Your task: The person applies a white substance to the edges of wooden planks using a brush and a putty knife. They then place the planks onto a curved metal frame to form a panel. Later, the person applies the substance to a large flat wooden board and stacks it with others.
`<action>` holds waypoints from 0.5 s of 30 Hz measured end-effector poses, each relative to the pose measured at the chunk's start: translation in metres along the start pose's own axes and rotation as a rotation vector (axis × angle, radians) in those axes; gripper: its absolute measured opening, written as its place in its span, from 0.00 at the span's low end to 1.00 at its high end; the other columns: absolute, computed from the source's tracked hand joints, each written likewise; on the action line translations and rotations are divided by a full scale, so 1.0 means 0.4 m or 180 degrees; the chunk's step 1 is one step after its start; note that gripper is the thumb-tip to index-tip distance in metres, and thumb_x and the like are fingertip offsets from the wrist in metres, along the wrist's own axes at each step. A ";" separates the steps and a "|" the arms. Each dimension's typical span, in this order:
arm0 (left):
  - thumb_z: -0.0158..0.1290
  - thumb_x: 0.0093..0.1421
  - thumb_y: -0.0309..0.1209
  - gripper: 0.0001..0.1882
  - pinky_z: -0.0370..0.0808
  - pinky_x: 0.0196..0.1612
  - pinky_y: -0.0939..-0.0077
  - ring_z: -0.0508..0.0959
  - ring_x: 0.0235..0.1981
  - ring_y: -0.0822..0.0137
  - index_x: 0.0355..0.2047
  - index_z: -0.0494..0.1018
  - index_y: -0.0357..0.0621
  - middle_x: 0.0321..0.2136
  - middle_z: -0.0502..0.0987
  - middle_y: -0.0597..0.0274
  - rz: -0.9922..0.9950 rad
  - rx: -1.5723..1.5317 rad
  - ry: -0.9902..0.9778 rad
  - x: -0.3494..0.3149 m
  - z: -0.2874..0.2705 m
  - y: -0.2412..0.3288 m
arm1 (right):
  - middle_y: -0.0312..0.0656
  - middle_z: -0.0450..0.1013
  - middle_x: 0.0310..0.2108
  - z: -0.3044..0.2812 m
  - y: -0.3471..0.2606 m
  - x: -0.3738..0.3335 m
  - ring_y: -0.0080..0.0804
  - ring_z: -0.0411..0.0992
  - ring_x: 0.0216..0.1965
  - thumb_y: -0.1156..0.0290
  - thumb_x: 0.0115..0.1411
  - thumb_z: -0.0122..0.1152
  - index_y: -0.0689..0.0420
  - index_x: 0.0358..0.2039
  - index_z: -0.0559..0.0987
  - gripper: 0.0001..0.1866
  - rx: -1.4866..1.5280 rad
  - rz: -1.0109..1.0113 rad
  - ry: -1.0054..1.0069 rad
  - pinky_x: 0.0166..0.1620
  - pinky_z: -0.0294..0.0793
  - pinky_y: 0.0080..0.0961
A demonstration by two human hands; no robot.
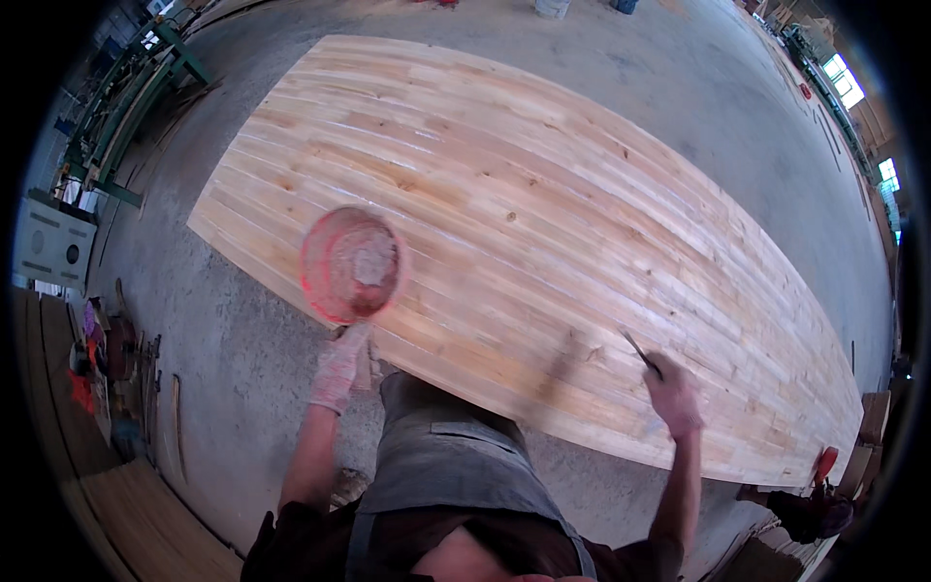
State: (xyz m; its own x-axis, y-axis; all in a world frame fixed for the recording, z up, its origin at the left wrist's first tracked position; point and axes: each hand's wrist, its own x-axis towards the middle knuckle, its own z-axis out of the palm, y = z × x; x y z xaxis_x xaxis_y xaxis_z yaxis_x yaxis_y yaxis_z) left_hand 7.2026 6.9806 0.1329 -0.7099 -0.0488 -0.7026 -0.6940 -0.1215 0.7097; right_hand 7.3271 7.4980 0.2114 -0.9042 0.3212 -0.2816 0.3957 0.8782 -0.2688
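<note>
My left hand [341,371], in a pale stained glove, is closed at the near side of a red bucket [312,264]. The bucket is tilted so its inside shows whitish residue; it hangs over the near left part of a wide panel of jointed wooden boards [504,184]. Thin whitish lines run along several board joints. In my right hand [674,398], also gloved, is a thin dark tool with a flat blade [637,347], seen nearly edge-on. Its tip is over the panel's right half; I cannot tell whether it touches the wood. Motion blurs both hands.
A green metal machine frame [126,126] and a white cabinet [53,242] stand at far left. Stacked boards [145,514] lie lower left, near assorted tools [112,349]. A red object [825,465] sits at the panel's right corner, beside a dark shape [815,514]. Buckets [553,8] stand beyond.
</note>
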 end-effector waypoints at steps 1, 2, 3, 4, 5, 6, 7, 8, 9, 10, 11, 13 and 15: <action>0.61 0.68 0.45 0.18 0.77 0.21 0.72 0.76 0.17 0.70 0.48 0.76 0.46 0.23 0.77 0.64 0.0063 -0.0035 0.0099 0.006 -0.030 0.018 | 0.53 0.81 0.45 0.025 -0.081 0.069 0.54 0.79 0.48 0.62 0.65 0.59 0.50 0.54 0.83 0.18 0.0172 -0.0084 -0.0140 0.52 0.77 0.47; 0.62 0.68 0.45 0.18 0.77 0.21 0.72 0.76 0.17 0.71 0.48 0.76 0.46 0.23 0.77 0.64 0.0111 -0.0073 0.0154 0.018 -0.050 0.030 | 0.54 0.80 0.49 0.043 -0.157 0.131 0.54 0.79 0.52 0.61 0.66 0.59 0.51 0.56 0.82 0.20 0.0320 -0.0134 -0.0265 0.56 0.77 0.45; 0.62 0.67 0.45 0.18 0.76 0.21 0.72 0.76 0.17 0.71 0.49 0.76 0.46 0.23 0.77 0.64 0.0154 -0.0117 0.0216 0.029 -0.073 0.042 | 0.54 0.80 0.49 0.072 -0.221 0.197 0.55 0.78 0.52 0.60 0.66 0.58 0.51 0.56 0.82 0.20 0.0502 -0.0312 -0.0211 0.55 0.77 0.45; 0.62 0.67 0.45 0.18 0.76 0.21 0.71 0.76 0.17 0.71 0.48 0.76 0.47 0.23 0.77 0.65 0.0152 -0.0175 0.0212 0.036 -0.092 0.055 | 0.54 0.80 0.48 0.103 -0.275 0.261 0.55 0.78 0.52 0.59 0.67 0.57 0.51 0.56 0.82 0.20 0.0689 -0.0477 -0.0168 0.55 0.76 0.46; 0.63 0.67 0.45 0.18 0.76 0.20 0.71 0.75 0.17 0.71 0.48 0.76 0.47 0.23 0.77 0.65 0.0139 -0.0241 0.0183 0.048 -0.112 0.065 | 0.54 0.81 0.48 0.125 -0.332 0.322 0.56 0.78 0.51 0.58 0.67 0.56 0.50 0.56 0.82 0.20 0.0711 -0.0487 -0.0112 0.55 0.77 0.46; 0.63 0.67 0.45 0.18 0.76 0.20 0.71 0.75 0.16 0.72 0.48 0.76 0.47 0.23 0.77 0.65 0.0122 -0.0309 0.0160 0.065 -0.135 0.072 | 0.53 0.81 0.47 0.145 -0.389 0.383 0.56 0.78 0.51 0.58 0.68 0.55 0.50 0.56 0.81 0.21 0.0733 -0.0500 -0.0062 0.55 0.77 0.47; 0.62 0.67 0.42 0.16 0.76 0.21 0.71 0.76 0.17 0.71 0.46 0.76 0.46 0.23 0.76 0.65 0.0156 -0.0354 0.0164 0.088 -0.166 0.078 | 0.53 0.81 0.45 0.165 -0.445 0.446 0.56 0.79 0.48 0.59 0.68 0.55 0.48 0.56 0.81 0.19 0.0520 -0.0503 0.0010 0.52 0.77 0.47; 0.61 0.67 0.40 0.14 0.76 0.21 0.70 0.76 0.19 0.70 0.44 0.76 0.45 0.22 0.76 0.64 0.0179 -0.0385 0.0183 0.106 -0.200 0.083 | 0.52 0.82 0.42 0.182 -0.501 0.498 0.55 0.80 0.46 0.61 0.68 0.54 0.46 0.56 0.81 0.18 0.0320 -0.0502 0.0060 0.49 0.78 0.48; 0.61 0.68 0.37 0.11 0.76 0.21 0.70 0.76 0.20 0.69 0.42 0.75 0.44 0.22 0.76 0.63 0.0199 -0.0426 0.0159 0.132 -0.229 0.090 | 0.51 0.82 0.42 0.184 -0.556 0.531 0.55 0.80 0.45 0.61 0.68 0.54 0.46 0.55 0.81 0.18 0.0181 -0.0459 0.0074 0.48 0.79 0.48; 0.60 0.68 0.37 0.11 0.76 0.22 0.70 0.76 0.20 0.69 0.43 0.75 0.44 0.22 0.75 0.63 0.0126 -0.0318 0.0128 0.154 -0.257 0.108 | 0.51 0.82 0.42 0.187 -0.609 0.560 0.55 0.80 0.45 0.61 0.68 0.54 0.46 0.55 0.81 0.18 0.0045 -0.0408 0.0088 0.47 0.79 0.49; 0.60 0.68 0.36 0.11 0.75 0.22 0.71 0.76 0.20 0.69 0.43 0.74 0.44 0.23 0.75 0.63 0.0042 -0.0215 0.0095 0.176 -0.283 0.132 | 0.50 0.82 0.42 0.195 -0.659 0.591 0.55 0.80 0.44 0.61 0.68 0.54 0.45 0.55 0.81 0.17 -0.0101 -0.0354 0.0090 0.47 0.79 0.49; 0.60 0.68 0.35 0.11 0.75 0.22 0.72 0.76 0.21 0.70 0.44 0.74 0.44 0.23 0.75 0.63 -0.0074 -0.0027 -0.0022 0.225 -0.338 0.142 | 0.51 0.82 0.41 0.232 -0.719 0.653 0.55 0.81 0.43 0.64 0.67 0.53 0.49 0.51 0.81 0.15 -0.0259 -0.0333 0.0175 0.44 0.80 0.50; 0.60 0.68 0.33 0.10 0.75 0.23 0.72 0.76 0.21 0.70 0.44 0.73 0.44 0.23 0.75 0.63 -0.0031 0.0112 -0.0267 0.294 -0.383 0.138 | 0.53 0.82 0.40 0.298 -0.738 0.692 0.54 0.82 0.41 0.66 0.66 0.53 0.53 0.47 0.81 0.13 -0.0758 -0.0421 0.0222 0.42 0.80 0.49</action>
State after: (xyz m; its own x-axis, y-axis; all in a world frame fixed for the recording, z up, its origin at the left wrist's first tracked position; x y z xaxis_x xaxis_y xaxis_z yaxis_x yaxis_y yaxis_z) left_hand 7.0991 6.8163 0.0816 -0.7097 0.0356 -0.7036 -0.7036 -0.0866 0.7053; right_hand 6.9793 7.2852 0.1029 -0.9576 0.2144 -0.1923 0.2318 0.9700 -0.0726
